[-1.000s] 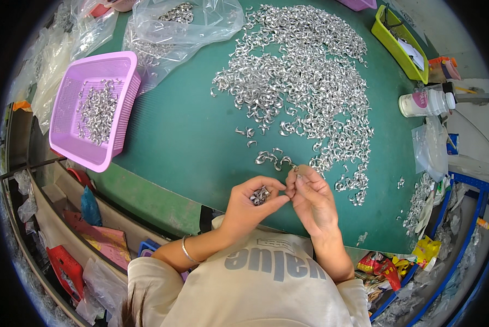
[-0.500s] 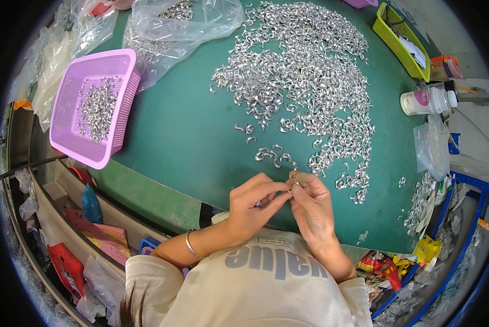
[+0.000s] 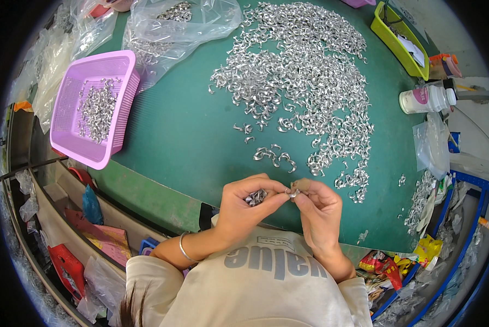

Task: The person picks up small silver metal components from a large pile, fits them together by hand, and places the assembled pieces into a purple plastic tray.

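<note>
Metal piece: small and shiny, on near side of heap, between fingertips of both hands; more exposed than half a second ago, suggesting handling not yet finished
Right hand: pinching metal piece with thumb and index finger; shifted slightly rightward
Left hand: thumb and index finger pressed together beside metal piece, other fingers curled around loose pieces, now back in view
Green table: beneath heap
Purple basket: left of heap, containing similar parts
White bottle: right of heap
</note>
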{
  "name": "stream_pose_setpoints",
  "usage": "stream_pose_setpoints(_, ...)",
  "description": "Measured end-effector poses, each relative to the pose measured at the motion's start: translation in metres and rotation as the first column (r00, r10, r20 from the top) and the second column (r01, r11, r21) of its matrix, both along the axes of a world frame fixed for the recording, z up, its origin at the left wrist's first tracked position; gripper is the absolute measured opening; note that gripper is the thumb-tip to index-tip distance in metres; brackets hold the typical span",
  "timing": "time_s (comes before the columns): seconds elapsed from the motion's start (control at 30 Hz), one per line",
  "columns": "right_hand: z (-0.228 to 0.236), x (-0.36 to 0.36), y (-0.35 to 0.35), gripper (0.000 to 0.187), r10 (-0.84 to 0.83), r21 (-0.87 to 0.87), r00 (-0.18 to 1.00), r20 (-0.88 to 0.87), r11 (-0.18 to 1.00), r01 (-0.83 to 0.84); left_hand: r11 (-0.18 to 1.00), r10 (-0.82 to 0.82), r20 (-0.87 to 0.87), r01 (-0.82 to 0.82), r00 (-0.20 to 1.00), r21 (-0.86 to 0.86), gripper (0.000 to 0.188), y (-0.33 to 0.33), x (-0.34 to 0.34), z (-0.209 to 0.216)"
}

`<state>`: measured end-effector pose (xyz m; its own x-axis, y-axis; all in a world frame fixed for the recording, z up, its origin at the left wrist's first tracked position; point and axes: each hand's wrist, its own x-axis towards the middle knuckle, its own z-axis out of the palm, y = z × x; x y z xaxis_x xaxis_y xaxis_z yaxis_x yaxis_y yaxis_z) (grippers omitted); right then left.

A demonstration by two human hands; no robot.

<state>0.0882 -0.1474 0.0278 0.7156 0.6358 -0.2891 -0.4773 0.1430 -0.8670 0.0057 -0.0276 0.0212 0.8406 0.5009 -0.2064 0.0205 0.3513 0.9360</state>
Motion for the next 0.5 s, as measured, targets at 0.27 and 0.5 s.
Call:
stream_pose_setpoints(0.27,-0.018,0.014,-0.001,0.02,0.091,-0.267,0.899,0.429,0.963,0.03,0.987,0.034,-0.183,-0.062,0.983,-0.15,0.007,0.021,-0.008,0.002)
stream_pose_setpoints(0.5,-0.033,0.048,0.013,0.027,0.435,-0.512,0.338,0.835,0.839,0.186,0.037,0.817,0.209,-0.411,0.538,0.911,0.014,0.176,-0.06,0.016)
